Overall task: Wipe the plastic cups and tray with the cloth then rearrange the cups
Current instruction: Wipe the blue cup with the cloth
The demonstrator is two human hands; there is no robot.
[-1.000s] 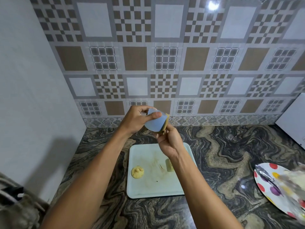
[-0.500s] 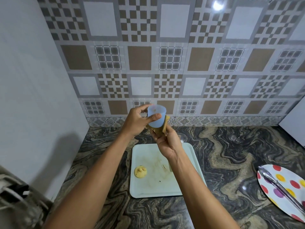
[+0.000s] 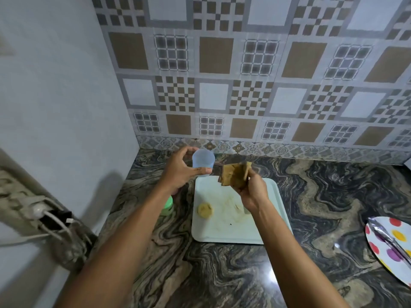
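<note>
While the left hand [image 3: 180, 172] curls its thumb and fingers round a pale blue plastic cup [image 3: 203, 162], it holds the cup in the air over the far left corner of the tray [image 3: 224, 232], toward eleven o'clock from the tray's middle. Which end of the cup faces up cannot be told. At three o'clock of the cup, just beside it, the right hand [image 3: 251, 192] pinches a folded brown cloth [image 3: 235, 175] between thumb and curled fingers, the cloth standing up out of the fist above the tray's far edge. Whether cloth and cup touch is not clear.

The tray is pale, rectangular and flat on the dark marbled worktop [image 3: 322, 196], and its surface carries brownish smears. A small yellow cup [image 3: 205, 210] sits on the tray at about nine o'clock from its middle, close to the left rim. A green cup [image 3: 168, 205] stands on the worktop off the tray, at nine o'clock of the yellow one, and is partly hidden by the left forearm. A pale object shows beside the right wrist on the tray, too hidden to name.

Well apart at three o'clock of the tray, a white plate with coloured dots [image 3: 388, 255] lies at the edge of the view, with a shiny metal utensil [image 3: 387, 237] across it. A patterned tiled wall [image 3: 244, 85] rises behind the worktop at twelve o'clock.
</note>
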